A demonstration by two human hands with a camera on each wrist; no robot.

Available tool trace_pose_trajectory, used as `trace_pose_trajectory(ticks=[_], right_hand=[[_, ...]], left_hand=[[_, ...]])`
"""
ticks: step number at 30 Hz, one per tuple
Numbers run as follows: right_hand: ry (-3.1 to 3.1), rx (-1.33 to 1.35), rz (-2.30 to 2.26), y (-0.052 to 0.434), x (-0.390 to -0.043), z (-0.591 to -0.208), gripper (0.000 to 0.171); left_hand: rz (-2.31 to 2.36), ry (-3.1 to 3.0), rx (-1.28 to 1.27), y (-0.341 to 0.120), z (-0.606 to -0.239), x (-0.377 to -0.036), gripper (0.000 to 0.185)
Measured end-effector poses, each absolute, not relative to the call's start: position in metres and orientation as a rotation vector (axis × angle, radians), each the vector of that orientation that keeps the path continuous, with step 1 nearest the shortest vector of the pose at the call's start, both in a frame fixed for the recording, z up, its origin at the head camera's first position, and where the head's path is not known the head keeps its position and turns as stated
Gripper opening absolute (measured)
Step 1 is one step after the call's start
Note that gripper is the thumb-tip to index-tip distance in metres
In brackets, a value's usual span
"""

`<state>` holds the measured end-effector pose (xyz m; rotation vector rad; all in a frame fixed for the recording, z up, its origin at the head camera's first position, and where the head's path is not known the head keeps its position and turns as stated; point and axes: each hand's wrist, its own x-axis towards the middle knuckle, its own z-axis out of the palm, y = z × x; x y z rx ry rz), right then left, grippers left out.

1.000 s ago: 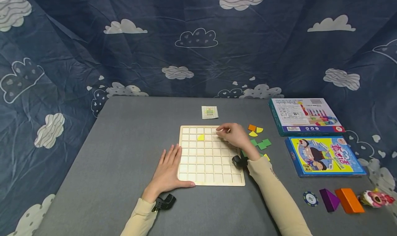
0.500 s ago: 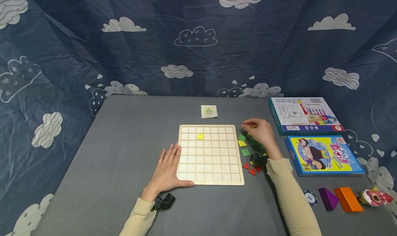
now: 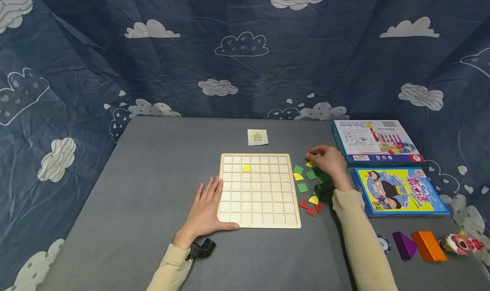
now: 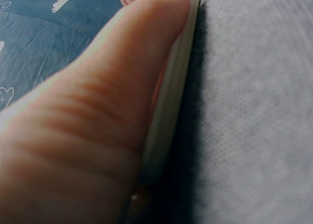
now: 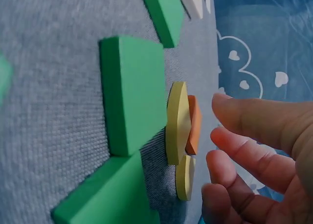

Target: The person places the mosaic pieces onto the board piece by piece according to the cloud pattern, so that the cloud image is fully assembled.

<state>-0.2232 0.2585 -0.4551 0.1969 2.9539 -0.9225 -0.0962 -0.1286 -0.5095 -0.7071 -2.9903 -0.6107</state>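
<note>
A pale wooden grid board (image 3: 267, 185) lies on the grey table, with one yellow piece (image 3: 246, 168) in an upper cell. My left hand (image 3: 203, 210) rests along its left edge, fingers spread and thumb along the front edge. To the right of the board, my right hand (image 3: 330, 161) hovers over loose pieces. The right wrist view shows its fingers loosely bent, with nothing between thumb and fingertips. Close before them are an orange piece (image 5: 194, 126) and yellow rounded pieces (image 5: 178, 123); green square pieces (image 5: 139, 94) lie nearer the camera.
Red triangles (image 3: 310, 212) lie by the board's right side. A small pattern card (image 3: 258, 137) sits behind the board. Two boxed games, a white-topped box (image 3: 377, 140) and a blue-yellow box (image 3: 400, 191), flank the right arm. Purple (image 3: 405, 245) and orange blocks (image 3: 428, 246) stand at front right.
My right hand has moved right, from above the board's upper right corner to the loose pieces beside it. My left hand stays at the board's edge.
</note>
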Motion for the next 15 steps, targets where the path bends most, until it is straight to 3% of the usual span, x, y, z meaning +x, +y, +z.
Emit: trace_pose_trajectory(ticks=[15], right_hand=[[2.888, 0.246, -0.847, 0.2562, -0.2316, -0.4578, 0.030]], left_hand=[[-0.600, -3.007, -0.696, -0.1280, -0.5097, -0.0962, 0.130]])
